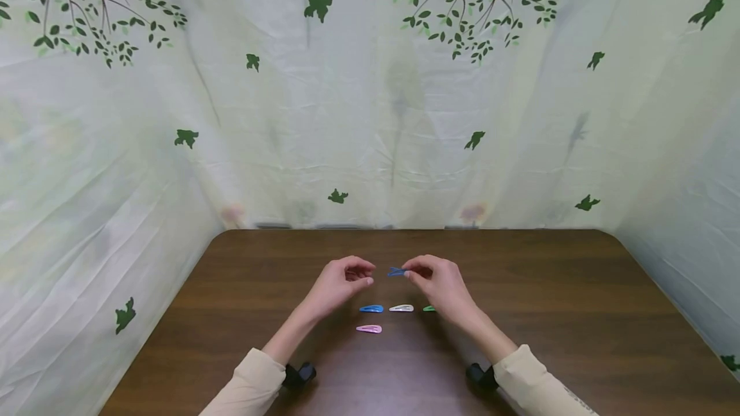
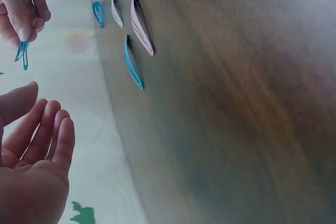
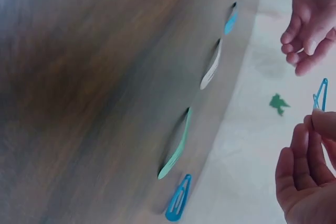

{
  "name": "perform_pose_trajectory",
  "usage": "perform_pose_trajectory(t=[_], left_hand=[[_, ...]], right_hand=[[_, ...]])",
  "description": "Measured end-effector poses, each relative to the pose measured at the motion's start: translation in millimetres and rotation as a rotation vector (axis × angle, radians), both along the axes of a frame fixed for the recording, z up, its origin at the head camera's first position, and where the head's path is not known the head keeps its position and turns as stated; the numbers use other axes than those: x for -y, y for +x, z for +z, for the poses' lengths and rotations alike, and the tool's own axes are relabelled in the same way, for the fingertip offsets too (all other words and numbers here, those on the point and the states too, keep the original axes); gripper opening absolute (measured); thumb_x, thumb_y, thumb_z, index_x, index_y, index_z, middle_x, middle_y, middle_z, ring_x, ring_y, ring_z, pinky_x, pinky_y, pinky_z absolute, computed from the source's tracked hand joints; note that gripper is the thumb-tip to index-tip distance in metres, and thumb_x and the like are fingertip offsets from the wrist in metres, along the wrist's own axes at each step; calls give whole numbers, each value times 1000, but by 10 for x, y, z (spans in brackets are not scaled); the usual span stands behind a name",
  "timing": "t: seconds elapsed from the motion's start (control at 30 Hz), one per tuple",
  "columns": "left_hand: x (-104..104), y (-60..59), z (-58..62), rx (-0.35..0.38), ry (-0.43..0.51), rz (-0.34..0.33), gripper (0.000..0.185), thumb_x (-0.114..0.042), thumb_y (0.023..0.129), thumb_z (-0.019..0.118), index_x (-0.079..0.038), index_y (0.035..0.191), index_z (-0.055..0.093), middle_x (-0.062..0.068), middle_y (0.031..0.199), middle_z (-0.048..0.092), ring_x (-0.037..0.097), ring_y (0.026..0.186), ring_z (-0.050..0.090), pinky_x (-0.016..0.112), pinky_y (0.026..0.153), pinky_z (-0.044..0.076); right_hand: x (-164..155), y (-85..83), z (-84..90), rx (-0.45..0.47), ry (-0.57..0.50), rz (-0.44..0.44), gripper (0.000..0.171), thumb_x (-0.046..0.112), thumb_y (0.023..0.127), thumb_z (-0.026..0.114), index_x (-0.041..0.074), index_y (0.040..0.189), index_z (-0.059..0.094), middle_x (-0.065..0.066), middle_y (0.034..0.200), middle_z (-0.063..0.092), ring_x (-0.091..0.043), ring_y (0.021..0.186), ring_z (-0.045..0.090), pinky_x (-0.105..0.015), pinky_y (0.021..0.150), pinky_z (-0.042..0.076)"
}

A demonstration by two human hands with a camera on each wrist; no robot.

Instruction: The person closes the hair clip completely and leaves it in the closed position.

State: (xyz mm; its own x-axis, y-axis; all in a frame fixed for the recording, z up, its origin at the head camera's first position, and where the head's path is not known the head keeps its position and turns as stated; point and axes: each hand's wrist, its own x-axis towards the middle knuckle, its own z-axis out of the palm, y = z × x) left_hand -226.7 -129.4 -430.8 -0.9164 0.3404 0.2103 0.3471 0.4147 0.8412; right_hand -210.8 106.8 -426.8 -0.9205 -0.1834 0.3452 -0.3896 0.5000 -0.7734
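Observation:
My right hand [image 1: 439,281] pinches a blue snap hair clip [image 1: 396,272] between thumb and forefinger, above the table. Its narrow end points toward my left hand, and its two arms stand apart. Facing it, my left hand [image 1: 343,281] hovers with fingers loosely bent and nothing in them. Below the hands lie a blue clip [image 1: 371,309], a white clip [image 1: 401,308] and a green clip [image 1: 429,308], partly covered by my right hand. Nearer to me is a pink clip [image 1: 369,329]. In the right wrist view another blue clip [image 3: 178,199] lies past the green one.
The brown wooden table [image 1: 555,313] has rounded far corners. A pale curtain [image 1: 358,114] printed with leaves and green bird shapes hangs behind it and along both sides. Dark straps [image 1: 299,375] sit around both wrists, by the rolled beige sleeves [image 1: 254,377].

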Motion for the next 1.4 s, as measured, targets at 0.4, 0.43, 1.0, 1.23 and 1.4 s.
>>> perform_pose_trajectory(t=[0.4, 0.43, 1.0, 1.23, 1.4], left_hand=[[26, 284, 138, -63, -4, -20, 21, -9, 86, 76, -15, 105, 72, -8, 100, 69, 11, 87, 65, 39, 84, 54], [26, 313, 144, -66, 5, -19, 21, -9, 86, 77, -16, 105, 72, -8, 100, 69, 11, 87, 65, 39, 84, 53], [68, 820, 307, -94, 61, 45, 27, -10, 84, 79, -24, 105, 71, -14, 100, 67, 12, 96, 63, 35, 87, 52], [48, 984, 313, -133, 101, -6, 24, -12, 86, 77, -24, 106, 71, -12, 100, 67, 13, 95, 64, 32, 86, 52], [25, 1082, 338, -154, 144, -9, 25, -11, 86, 77, -23, 106, 71, -10, 100, 67, 17, 95, 66, 33, 85, 54]], right_hand=[[-16, 267, 106, -65, -47, -1, 14, 8, 86, 76, 20, 93, 75, 15, 87, 67, -4, 76, 64, -26, 70, 55], [-20, 287, 112, -72, -48, -1, 14, 8, 86, 76, 20, 93, 75, 16, 87, 67, -4, 77, 64, -26, 70, 55], [-39, 730, 238, -82, -125, 14, 15, 16, 88, 76, 29, 94, 74, 9, 87, 68, -7, 81, 63, -30, 70, 55], [-27, 865, 233, -140, -136, 10, 19, 12, 86, 77, 29, 95, 74, 11, 87, 69, -6, 82, 63, -26, 74, 52], [-27, 954, 239, -178, -165, 11, 22, 9, 85, 77, 28, 96, 74, 12, 87, 68, -7, 83, 64, -23, 76, 50]])
